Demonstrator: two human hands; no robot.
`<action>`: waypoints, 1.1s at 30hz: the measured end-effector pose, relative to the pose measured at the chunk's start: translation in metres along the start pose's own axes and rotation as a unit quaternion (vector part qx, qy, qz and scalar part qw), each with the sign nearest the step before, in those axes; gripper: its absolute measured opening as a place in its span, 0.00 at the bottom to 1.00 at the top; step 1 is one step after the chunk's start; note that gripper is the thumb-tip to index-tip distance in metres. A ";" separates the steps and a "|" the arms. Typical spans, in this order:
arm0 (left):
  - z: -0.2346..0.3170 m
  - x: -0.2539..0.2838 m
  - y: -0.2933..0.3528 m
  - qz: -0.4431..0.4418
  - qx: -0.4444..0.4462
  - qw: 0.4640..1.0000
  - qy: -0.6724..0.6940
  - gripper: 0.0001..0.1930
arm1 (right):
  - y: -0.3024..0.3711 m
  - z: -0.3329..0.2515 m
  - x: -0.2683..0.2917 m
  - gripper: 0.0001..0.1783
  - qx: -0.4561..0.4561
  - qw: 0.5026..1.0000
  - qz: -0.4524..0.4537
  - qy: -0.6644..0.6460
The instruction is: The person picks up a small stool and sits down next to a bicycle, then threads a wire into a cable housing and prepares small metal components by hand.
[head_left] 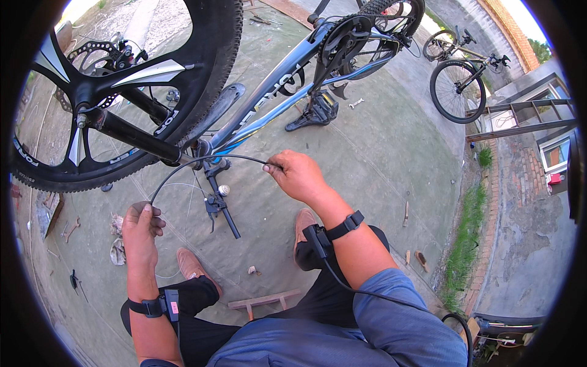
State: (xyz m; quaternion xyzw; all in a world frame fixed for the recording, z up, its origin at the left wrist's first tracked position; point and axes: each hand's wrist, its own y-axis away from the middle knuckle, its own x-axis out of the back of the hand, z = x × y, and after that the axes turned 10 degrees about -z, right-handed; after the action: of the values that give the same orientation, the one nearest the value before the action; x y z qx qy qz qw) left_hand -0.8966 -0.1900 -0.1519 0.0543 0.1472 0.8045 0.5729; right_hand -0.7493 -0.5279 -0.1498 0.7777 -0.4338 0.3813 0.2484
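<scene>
A black cable housing (169, 175) arcs between my hands, just in front of the bicycle's head tube. My left hand (140, 232) is closed, pinching its left end between thumb and fingers. My right hand (298, 177) is closed on the other end, higher up, with the fingertips dark with grease. Beyond the cable stands an upside-down mountain bike with a blue and grey frame (257, 104). Its black front wheel (214, 73) rises at the upper left. The handlebar (228, 221) and a brake lever (213, 207) lie low between my hands, with a thin pale wire looping nearby.
A wrench (356, 103) lies beyond the frame, and another wrench (71, 229) rests at the left. A brush (421, 261) is on the ground at the right. A second bicycle (458, 85) stands far right, near a ladder (520, 116). A small wooden stool (264, 301) shows between my legs.
</scene>
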 end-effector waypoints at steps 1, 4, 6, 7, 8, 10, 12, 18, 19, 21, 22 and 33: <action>0.000 0.000 0.000 -0.001 0.001 1.000 0.000 0.08 | 0.000 0.000 0.000 0.11 0.000 1.000 0.000 0.000; 0.001 -0.001 0.001 -0.001 0.003 1.000 -0.002 0.08 | 0.000 -0.002 0.001 0.11 0.000 1.000 -0.002 -0.001; 0.001 0.000 0.001 0.001 0.005 1.000 -0.004 0.08 | 0.000 -0.002 0.001 0.11 -0.001 1.000 -0.005 -0.005; 0.001 0.001 0.001 0.002 0.006 1.000 -0.006 0.08 | 0.000 -0.002 0.000 0.11 0.001 1.000 -0.003 -0.005; 0.002 0.000 0.002 0.004 0.005 1.000 -0.010 0.08 | 0.000 -0.002 -0.001 0.11 0.003 1.000 -0.001 -0.006; 0.006 -0.004 0.004 0.010 0.005 1.000 -0.020 0.08 | 0.000 -0.001 -0.003 0.11 0.009 1.000 -0.001 -0.008; 0.005 -0.005 0.002 0.009 0.006 1.000 -0.021 0.09 | 0.000 0.003 -0.002 0.11 0.018 1.000 -0.006 -0.012; 0.005 -0.004 0.002 0.015 0.012 1.000 -0.013 0.11 | -0.001 -0.003 0.001 0.11 0.016 1.000 -0.018 -0.016; 0.006 -0.005 0.003 0.019 0.015 1.000 -0.009 0.11 | -0.001 -0.004 0.001 0.11 0.014 1.000 -0.020 -0.010; 0.011 -0.007 0.005 0.024 0.013 1.000 -0.013 0.12 | -0.002 -0.005 0.001 0.11 0.016 0.999 -0.031 -0.005; 0.011 -0.008 0.004 0.025 0.010 0.999 -0.019 0.12 | 0.000 -0.004 0.001 0.12 0.004 0.999 -0.039 0.001; 0.008 -0.002 0.001 0.059 -0.012 0.998 -0.004 0.15 | 0.003 0.000 -0.005 0.10 0.011 0.991 -0.135 -0.016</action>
State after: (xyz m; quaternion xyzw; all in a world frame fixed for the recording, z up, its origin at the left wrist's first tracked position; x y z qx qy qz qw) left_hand -0.8947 -0.1903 -0.1439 0.0592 0.1321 0.8383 0.5256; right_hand -0.7543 -0.5267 -0.1537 0.8380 -0.3243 0.3362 0.2820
